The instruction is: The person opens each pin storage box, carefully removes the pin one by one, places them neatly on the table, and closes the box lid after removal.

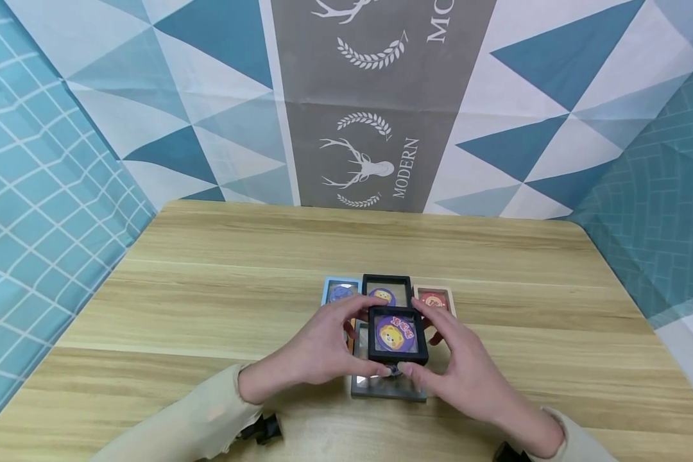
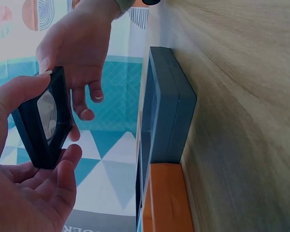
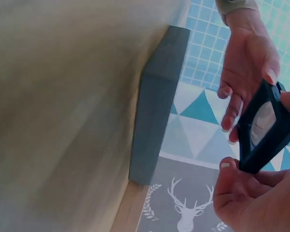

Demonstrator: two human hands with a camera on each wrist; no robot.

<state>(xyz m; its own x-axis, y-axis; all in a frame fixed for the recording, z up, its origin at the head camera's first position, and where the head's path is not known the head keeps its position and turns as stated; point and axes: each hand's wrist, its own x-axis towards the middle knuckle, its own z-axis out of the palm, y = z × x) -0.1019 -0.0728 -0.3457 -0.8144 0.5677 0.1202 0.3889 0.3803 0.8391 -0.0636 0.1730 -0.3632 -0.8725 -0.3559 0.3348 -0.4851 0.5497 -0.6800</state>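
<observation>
Between both hands a small black display frame [image 1: 370, 340] hangs above the table, a round purple badge [image 1: 395, 333] with a yellow animal face behind its clear window. My left hand [image 1: 328, 343] grips its left side, thumb at the near edge and fingers at the far edge. The right hand [image 1: 464, 369] holds the right side in the same way. In both wrist views the held frame [image 2: 63, 108] is tilted and apart from the others. Under it lies a larger dark grey frame [image 3: 157, 116], partly hidden by the hands in the head view.
Close behind lie a light blue frame [image 1: 326, 290], a black frame [image 1: 387, 278] with a purple badge, and a beige frame [image 1: 452, 301] with a red badge. An orange frame [image 2: 170, 198] touches the grey one. The wooden table [image 1: 208, 289] meets a patterned cloth backdrop [image 1: 375, 83].
</observation>
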